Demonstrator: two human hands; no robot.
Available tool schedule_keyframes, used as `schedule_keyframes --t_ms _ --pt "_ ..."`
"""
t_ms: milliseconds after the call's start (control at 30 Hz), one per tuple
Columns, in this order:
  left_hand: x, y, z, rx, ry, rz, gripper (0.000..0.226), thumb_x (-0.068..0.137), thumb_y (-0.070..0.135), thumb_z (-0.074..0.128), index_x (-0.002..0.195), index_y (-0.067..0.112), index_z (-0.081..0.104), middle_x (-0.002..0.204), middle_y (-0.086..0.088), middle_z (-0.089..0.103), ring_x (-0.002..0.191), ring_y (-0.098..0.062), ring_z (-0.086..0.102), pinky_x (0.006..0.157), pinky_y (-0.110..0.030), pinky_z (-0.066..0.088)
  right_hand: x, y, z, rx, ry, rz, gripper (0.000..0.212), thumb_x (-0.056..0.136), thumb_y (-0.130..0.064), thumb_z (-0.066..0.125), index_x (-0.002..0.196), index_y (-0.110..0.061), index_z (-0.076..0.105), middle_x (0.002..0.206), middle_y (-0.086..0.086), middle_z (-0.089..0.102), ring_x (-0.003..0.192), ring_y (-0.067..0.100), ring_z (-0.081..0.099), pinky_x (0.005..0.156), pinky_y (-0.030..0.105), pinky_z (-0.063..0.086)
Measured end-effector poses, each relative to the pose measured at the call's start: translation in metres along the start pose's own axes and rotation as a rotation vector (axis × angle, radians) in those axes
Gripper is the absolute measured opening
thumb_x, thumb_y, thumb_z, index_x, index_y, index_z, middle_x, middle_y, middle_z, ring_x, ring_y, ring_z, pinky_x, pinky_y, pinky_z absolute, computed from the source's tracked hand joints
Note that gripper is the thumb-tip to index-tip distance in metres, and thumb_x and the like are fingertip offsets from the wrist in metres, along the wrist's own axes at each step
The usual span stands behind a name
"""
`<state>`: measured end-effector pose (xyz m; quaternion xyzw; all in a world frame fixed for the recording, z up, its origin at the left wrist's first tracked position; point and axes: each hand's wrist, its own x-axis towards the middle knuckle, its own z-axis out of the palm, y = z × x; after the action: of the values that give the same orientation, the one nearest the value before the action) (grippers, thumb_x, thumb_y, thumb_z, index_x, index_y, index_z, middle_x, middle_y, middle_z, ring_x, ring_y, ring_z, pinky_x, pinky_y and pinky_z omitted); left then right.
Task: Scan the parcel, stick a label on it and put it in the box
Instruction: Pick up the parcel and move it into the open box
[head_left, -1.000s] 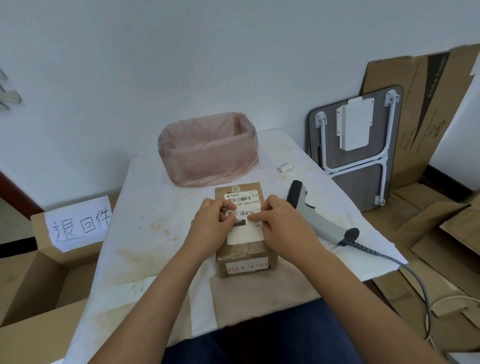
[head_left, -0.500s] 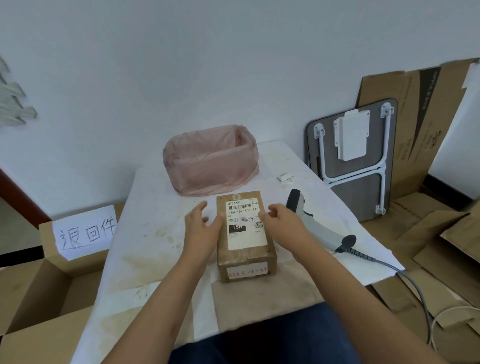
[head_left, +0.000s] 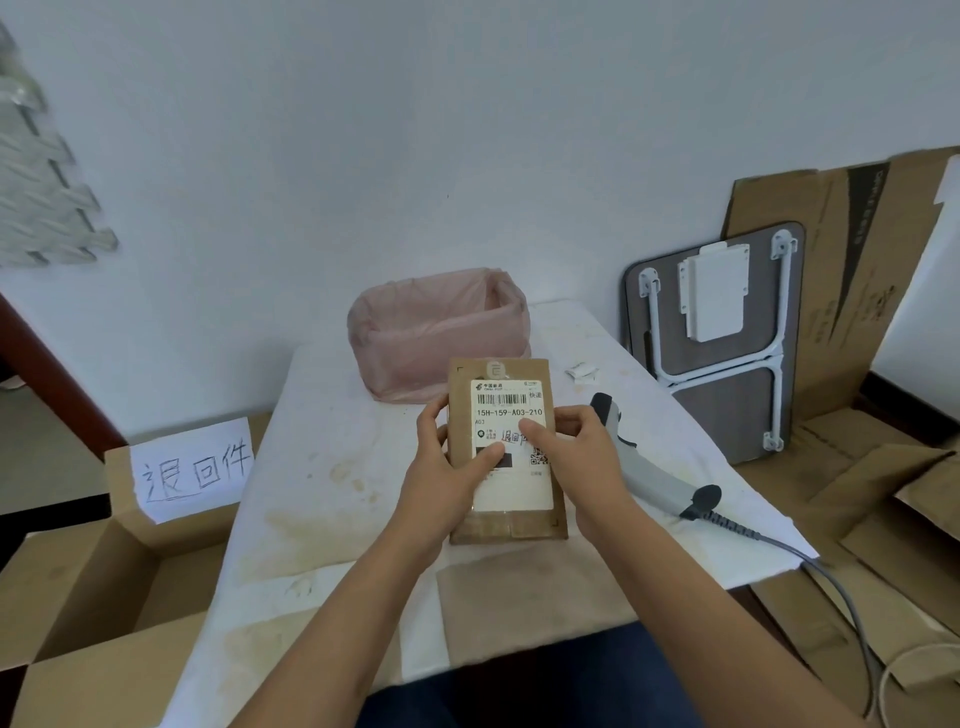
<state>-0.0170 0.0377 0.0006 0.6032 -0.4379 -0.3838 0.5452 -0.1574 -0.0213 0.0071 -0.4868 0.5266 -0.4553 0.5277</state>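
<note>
At the far left I see an open cardboard box (head_left: 78, 587) standing on the floor beside the table, a white paper sign (head_left: 193, 470) with handwritten characters fixed to its far flap. To its right runs the table (head_left: 322, 493), covered in a stained white cloth. At the table's far end sits a bin lined with a pink plastic bag (head_left: 436, 332).

In the middle, I hold the parcel (head_left: 506, 452) tilted up above the table, its labelled face toward the camera. My left hand (head_left: 447, 478) grips its left edge, the thumb pressed across the white shipping label (head_left: 511, 441) near a black patch. My right hand (head_left: 582, 457) clasps the right edge, the thumb lying over red handwriting on that label. A barcode and the code 15H-159-A03-210 show clearly above both thumbs.

Just right of my right hand, the grey barcode scanner (head_left: 654, 467) lies on the cloth, its cable (head_left: 831, 587) trailing off the near right edge of the table. A small scrap of white paper (head_left: 582, 371) rests farther back on the cloth. At the far right, a folded grey table (head_left: 722, 343) leans against the wall, with flattened cardboard (head_left: 857, 249) behind it and more on the floor.
</note>
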Motion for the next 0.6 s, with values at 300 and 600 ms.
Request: schedule_keyframes --t_ms 300,600 --pt "-0.011 0.011 -0.007 0.031 0.013 0.103 0.074 0.081 0.026 0.077 0.132 0.055 0.032 0.125 0.018 0.061 0.095 -0.001 0.069 0.087 -0.046 0.058 -0.011 -0.010 -0.006 -0.027 -0.018 -0.126 0.013 0.087 -0.016 0.066 0.100 -0.012 0.065 0.102 0.003 0.071 0.093 0.017 0.069 0.079 0.031 0.056" --pt "-0.028 0.015 -0.060 -0.118 -0.124 0.046 0.099 0.081 0.016 0.078 0.141 0.060 0.013 0.127 0.019 0.063 0.108 -0.003 0.066 0.082 -0.028 0.059 -0.034 -0.037 0.034 -0.114 -0.082 -0.194 0.037 0.094 -0.041 0.043 0.091 -0.017 0.070 0.092 0.005 0.074 0.094 0.026 0.067 0.090 0.048 0.053"
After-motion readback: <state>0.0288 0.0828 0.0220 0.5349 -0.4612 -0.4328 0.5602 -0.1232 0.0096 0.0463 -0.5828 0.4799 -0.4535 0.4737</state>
